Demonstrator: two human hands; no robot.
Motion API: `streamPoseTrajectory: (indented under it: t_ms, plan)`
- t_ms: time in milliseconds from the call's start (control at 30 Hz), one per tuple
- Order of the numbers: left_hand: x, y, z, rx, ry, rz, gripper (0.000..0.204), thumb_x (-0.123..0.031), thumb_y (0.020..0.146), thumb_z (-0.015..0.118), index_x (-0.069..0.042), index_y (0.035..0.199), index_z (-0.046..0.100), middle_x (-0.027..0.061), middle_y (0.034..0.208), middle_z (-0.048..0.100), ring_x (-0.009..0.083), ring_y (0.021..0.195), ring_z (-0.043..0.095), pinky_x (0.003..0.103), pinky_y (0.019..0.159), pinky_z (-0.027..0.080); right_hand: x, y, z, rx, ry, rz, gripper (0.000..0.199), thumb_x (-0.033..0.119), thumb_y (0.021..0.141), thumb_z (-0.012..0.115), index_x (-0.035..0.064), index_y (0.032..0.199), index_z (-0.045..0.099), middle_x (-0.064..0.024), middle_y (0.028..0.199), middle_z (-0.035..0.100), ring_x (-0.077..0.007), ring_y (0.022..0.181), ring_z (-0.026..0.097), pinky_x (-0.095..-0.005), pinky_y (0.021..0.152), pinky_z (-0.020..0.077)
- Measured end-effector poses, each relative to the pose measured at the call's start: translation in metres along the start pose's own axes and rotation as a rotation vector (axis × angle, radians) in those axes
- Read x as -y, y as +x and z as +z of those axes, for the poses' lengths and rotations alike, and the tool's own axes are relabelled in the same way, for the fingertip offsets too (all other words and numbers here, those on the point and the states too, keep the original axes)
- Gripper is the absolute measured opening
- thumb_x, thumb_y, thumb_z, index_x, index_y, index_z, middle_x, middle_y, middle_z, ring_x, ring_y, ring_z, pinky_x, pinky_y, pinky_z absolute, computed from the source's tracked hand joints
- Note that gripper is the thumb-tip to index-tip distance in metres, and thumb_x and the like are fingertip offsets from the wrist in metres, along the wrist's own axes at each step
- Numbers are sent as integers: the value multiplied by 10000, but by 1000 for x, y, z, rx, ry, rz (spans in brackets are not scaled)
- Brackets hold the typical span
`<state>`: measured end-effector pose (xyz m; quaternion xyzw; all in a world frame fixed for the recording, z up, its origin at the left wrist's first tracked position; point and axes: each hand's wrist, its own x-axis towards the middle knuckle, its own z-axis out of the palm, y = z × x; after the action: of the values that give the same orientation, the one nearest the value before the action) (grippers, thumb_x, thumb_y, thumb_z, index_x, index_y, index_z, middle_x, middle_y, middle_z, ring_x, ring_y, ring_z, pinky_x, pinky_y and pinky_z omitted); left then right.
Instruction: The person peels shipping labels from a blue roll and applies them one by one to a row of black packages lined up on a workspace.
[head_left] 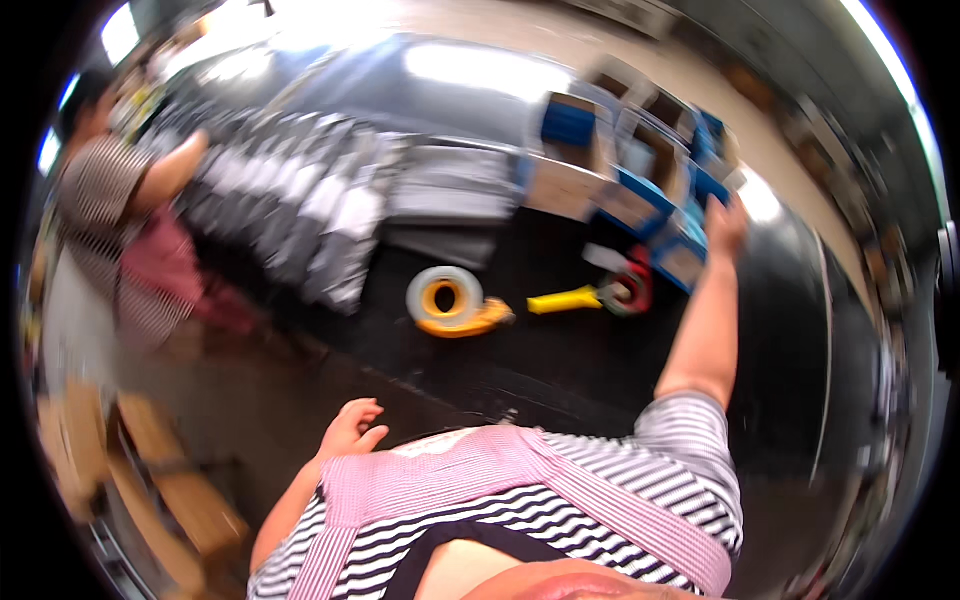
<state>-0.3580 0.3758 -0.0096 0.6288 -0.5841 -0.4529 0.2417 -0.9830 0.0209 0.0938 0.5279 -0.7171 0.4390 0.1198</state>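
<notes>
My right hand (pixel 727 225) reaches out to the far right, at the rim of a blue open-topped box (pixel 680 262). Motion smears its fingers, and whatever lies between them is hidden. Close to my body, over the table's front edge, my left hand (pixel 352 428) is loosely bent with its fingers apart, holding nothing. In front of me on the table lies a wide tape roll (pixel 413 296) on an orange-yellow dispenser (pixel 468 325). Right of it is a second tape dispenser (pixel 638 282), red with a yellow handle (pixel 565 300).
Several open boxes (pixel 572 188) stand together at the back right. A stack of flat grey bags (pixel 450 187) lies left of them, beside a long row of grey packages (pixel 350 235). Another person (pixel 110 195) stands at the far left. Cardboard (pixel 180 490) leans at lower left.
</notes>
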Motion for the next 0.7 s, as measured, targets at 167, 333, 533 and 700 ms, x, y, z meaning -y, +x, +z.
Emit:
streamPoseTrajectory:
  t_ms: [167, 333, 533, 700]
  plan:
    - [49, -39, -22, -21, -28, 40, 408, -288, 833, 713, -71, 1159, 599, 117, 1256, 533, 249, 1059, 593, 355, 885, 506, 76, -186, -22, -188, 338, -171, 244, 69, 955, 562, -48, 1166, 592, -171, 1098, 652, -254, 1008, 641, -325, 909, 511]
    - [91, -112, -76, -34, -27, -37, 389, -290, 882, 668, -59, 1185, 589, 128, 1331, 487, 265, 1145, 559, 373, 953, 484, 252, -342, 2, 353, 932, 53, 179, 8, 964, 514, 0, 1111, 617, -82, 1031, 652, -160, 946, 625, -261, 902, 481]
    - [174, -223, -167, -220, -12, -123, 406, -306, 871, 680, -60, 1182, 592, 120, 1263, 528, 259, 1111, 564, 361, 946, 486, 427, -484, 6, 913, 1294, -35, 157, -53, 917, 556, 8, 1045, 623, -58, 949, 659, -125, 885, 618, -230, 840, 474]
    - [244, -305, -226, -421, -163, -244, 385, -278, 881, 682, -55, 1181, 590, 122, 1242, 534, 244, 1098, 582, 350, 921, 512, 521, -604, 18, 1522, 1039, -116, 147, -12, 913, 598, 3, 1054, 637, -39, 920, 676, -96, 863, 620, -226, 793, 490]
